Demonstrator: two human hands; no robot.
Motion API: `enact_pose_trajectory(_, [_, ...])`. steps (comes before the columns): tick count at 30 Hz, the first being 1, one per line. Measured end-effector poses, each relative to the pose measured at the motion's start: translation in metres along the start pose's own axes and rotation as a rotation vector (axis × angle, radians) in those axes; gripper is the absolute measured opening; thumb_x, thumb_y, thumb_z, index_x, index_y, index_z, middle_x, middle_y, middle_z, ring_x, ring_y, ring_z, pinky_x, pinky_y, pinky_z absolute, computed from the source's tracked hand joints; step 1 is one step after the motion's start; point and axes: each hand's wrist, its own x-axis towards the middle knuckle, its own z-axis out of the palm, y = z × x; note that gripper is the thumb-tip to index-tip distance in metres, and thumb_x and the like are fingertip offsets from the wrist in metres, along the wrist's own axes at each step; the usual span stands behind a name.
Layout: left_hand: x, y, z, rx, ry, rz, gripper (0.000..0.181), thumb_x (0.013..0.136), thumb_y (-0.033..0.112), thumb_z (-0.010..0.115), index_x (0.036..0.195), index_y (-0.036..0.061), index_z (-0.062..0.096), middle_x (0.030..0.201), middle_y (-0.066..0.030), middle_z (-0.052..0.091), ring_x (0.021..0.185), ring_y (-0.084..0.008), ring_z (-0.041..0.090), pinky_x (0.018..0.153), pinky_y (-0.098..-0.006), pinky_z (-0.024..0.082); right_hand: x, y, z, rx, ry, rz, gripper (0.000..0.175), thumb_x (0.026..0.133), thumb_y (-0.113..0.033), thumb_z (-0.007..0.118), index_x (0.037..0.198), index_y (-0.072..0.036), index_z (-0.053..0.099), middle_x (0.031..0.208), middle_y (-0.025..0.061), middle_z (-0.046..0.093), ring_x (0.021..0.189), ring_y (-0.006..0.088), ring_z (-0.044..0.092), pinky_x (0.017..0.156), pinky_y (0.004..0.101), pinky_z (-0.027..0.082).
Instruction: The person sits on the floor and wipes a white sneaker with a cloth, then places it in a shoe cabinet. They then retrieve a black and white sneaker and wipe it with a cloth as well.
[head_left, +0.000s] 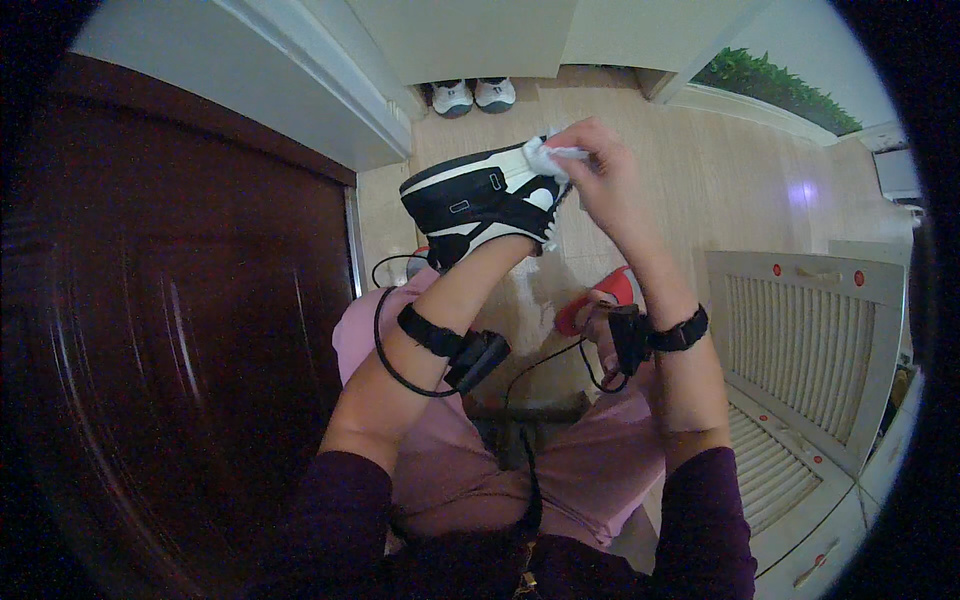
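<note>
A black and white sneaker (457, 202) is held up in front of me, tilted, above the floor. My left hand (519, 246) reaches into its opening and bears it from inside; the fingers are hidden within the shoe. Between the thumb and fingers of my right hand (592, 161) is a crumpled white cloth or tissue (546, 157). That cloth touches the white side of the sneaker near its upper right end.
White sneakers (474, 97) stand under the pale cabinet (465, 37) ahead. A dark red door (195, 322) fills the left. Louvred cabinet doors (799, 330) stand at right. Black cables (382, 337) run from devices strapped to both forearms. A red slipper (619, 285) is below my right forearm.
</note>
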Motion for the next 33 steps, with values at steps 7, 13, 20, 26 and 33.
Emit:
enact_pose_trajectory(7, [-0.007,-0.013,0.003,0.023,0.015,-0.025,0.039,0.098,0.031,0.045,0.128,0.0086,0.052,0.12,-0.0099,0.057,0.102,-0.0248,0.057,0.087,-0.04,0.049,-0.012,0.0,0.011,-0.035,0.108,-0.38,0.03,0.065,0.009,0.06,0.089,-0.007,0.066,0.093,0.013,0.061,0.091,0.0336,0.06,0.081,0.0421,0.051])
enact_pose_trajectory(13, [-0.006,-0.022,0.01,0.031,0.018,-0.035,0.038,0.097,0.031,0.045,0.127,0.0086,0.052,0.119,-0.0096,0.057,0.1,-0.0241,0.057,0.086,-0.0394,0.049,-0.016,0.01,-0.012,-0.104,0.062,-0.421,0.025,0.07,0.01,0.062,0.089,-0.006,0.067,0.093,0.0139,0.061,0.091,0.0337,0.06,0.08,0.0409,0.052])
enact_pose_trajectory(20, [-0.009,-0.028,0.01,0.025,-0.001,-0.045,0.037,0.097,0.031,0.046,0.126,0.0087,0.052,0.117,-0.0092,0.057,0.099,-0.0233,0.057,0.085,-0.0387,0.049,-0.023,0.009,-0.024,0.014,-0.006,-0.502,0.023,0.071,0.005,0.065,0.091,-0.006,0.067,0.09,0.0135,0.059,0.09,0.0337,0.06,0.081,0.0393,0.051])
enact_pose_trajectory(26, [-0.015,-0.034,0.006,0.001,0.017,-0.11,0.037,0.097,0.031,0.046,0.125,0.0087,0.053,0.116,-0.0089,0.057,0.097,-0.0226,0.057,0.084,-0.0381,0.049,-0.011,0.03,-0.047,-0.143,0.284,-0.307,0.028,0.07,0.005,0.066,0.094,-0.008,0.069,0.093,0.0131,0.061,0.092,0.0329,0.061,0.079,0.0397,0.052])
enact_pose_trajectory(33, [-0.047,-0.035,-0.012,-0.102,0.003,-0.247,0.036,0.096,0.031,0.047,0.124,0.0088,0.053,0.114,-0.0086,0.058,0.096,-0.0218,0.057,0.082,-0.0374,0.049,-0.02,0.044,-0.049,0.002,0.277,-0.434,0.031,0.076,0.009,0.062,0.099,-0.009,0.07,0.093,0.0078,0.059,0.093,0.0236,0.061,0.078,0.0327,0.052])
